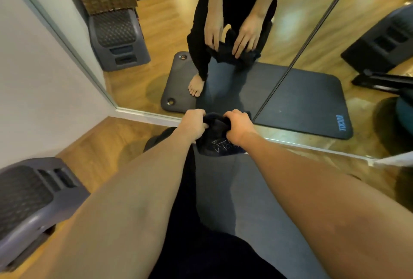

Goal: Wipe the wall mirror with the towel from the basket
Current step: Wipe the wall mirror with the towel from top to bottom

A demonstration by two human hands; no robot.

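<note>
I see both forearms reach forward from the bottom of the frame, left hand (194, 124) and right hand (239, 125) clenched on the dark towel (215, 139) at centre, held just before the wall mirror (257, 33) filling the upper frame

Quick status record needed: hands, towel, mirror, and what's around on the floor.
left hand: closed on the towel's left side
right hand: closed on the towel's right side
towel: dark, bunched between both hands, pale lettering showing, held above the mat
mirror: on the wall ahead, reaching nearly to the floor; towel not on the glass
mat: dark, under the person
step stool: grey, on the wood floor at left
</note>
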